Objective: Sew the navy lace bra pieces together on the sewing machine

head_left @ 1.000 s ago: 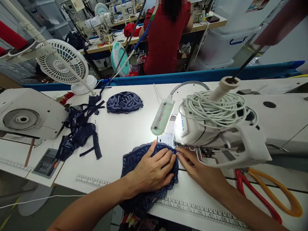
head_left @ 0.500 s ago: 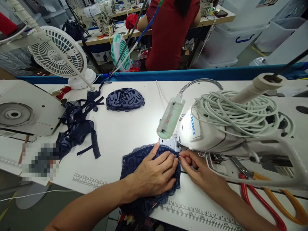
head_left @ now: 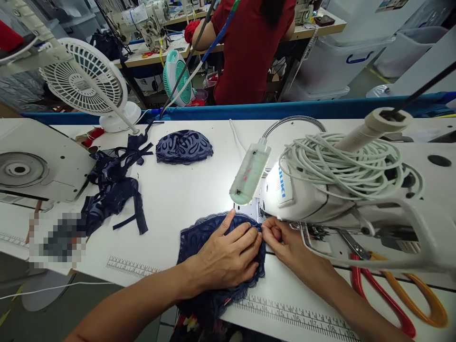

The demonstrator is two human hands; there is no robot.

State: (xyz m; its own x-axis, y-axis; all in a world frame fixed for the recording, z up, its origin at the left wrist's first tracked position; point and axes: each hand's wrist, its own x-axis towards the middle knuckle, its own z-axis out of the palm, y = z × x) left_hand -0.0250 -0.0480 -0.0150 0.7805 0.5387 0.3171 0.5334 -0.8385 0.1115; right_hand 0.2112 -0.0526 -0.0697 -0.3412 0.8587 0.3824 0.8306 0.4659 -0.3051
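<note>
A dark blue lace piece [head_left: 194, 240] lies on the white table in front of the white sewing machine [head_left: 320, 190]. My left hand [head_left: 224, 256] lies flat on the lace with its fingers stretched toward the needle area. My right hand [head_left: 288, 247] is curled just right of it, its fingertips pinching the lace edge under the machine head. The two hands almost touch. A small lamp [head_left: 248, 173] on a flexible neck lights the spot.
A pile of dark blue straps and lace [head_left: 114, 190] and a lace cup [head_left: 184, 146] lie farther back on the left. A white fan [head_left: 83, 83] stands behind them. Red and orange scissors [head_left: 395, 294] lie at the right. A person in red sits at the bench behind.
My right hand's fingers have curled from lying flat into a pinch on the lace edge near the needle. My left hand has stayed flat on the lace.
</note>
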